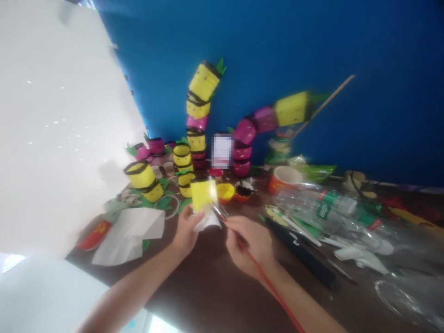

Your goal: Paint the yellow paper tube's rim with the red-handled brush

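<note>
Between my hands is a paper cup, its upper part yellow with paint and its lower end white. My left hand grips it from the left, thumb across its side. A long red-handled paintbrush lies in the closed fingers of my right hand, and its tip is at the right side of the cup. Just behind stand a cup of yellow paint and a cup of dark paint. A smaller cup of red or pink paint is farther back.
Stacked yellow and magenta painted cups rise against the blue wall. White paper and a tape roll lie left. To the right are plastic bottles, a long black object and a red-and-white paper cup.
</note>
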Available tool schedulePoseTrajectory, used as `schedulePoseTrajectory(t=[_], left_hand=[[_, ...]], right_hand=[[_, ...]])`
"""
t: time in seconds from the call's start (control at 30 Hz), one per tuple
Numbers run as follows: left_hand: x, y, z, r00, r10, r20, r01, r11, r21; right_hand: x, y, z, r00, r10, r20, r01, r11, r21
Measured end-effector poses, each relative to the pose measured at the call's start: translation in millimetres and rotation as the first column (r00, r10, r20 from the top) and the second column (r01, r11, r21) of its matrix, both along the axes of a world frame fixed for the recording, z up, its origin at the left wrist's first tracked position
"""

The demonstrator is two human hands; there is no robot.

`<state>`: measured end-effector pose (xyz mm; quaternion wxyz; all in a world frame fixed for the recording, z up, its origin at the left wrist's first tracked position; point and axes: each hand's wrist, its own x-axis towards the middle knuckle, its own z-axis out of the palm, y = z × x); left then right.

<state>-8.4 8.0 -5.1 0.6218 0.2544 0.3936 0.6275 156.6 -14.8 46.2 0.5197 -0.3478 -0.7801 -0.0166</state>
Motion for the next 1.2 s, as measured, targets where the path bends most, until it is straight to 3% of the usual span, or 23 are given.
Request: schedulePoseTrajectory(t=[0.47,0.67,0.8,1.0,1.2], left_hand=[[1.8,-1.7,2.4,1.0,0.004,-0.025,-0.004,1.0,-0.012],[2.1,-2.0,0.3,1.0,-0.014,-0.023,0.015,1.0,0.015],[2.0,-1.6,1.2,1.0,0.004,-0.029,-0.003,1.0,0.004],[4.7,-2.9,3.9,0.999,-0.007,-0.038,0.007,1.0,-0.002],[6.9,-6.3,2.0,0.998,-0.03,-0.058,0.031,0.999,0.019]], right_hand=[[-5.6,-1.2,-6.2,0.993,-0.091,-0.07,0.095,0.994,0.051],[-4.8,0.2,-7.2,0.999,-0.034,-0.037,0.034,0.999,-0.003],[-1.0,-2.2,-2.1,0.999,0.032,-0.022,-0.032,0.999,0.032],[-3.1,-1.3,-1.9,0.996,-0.072,-0.051,0.073,0.997,0.028],[-5.4,2.4,-3.6,0.995,-0.087,-0.041,0.088,0.995,0.039]])
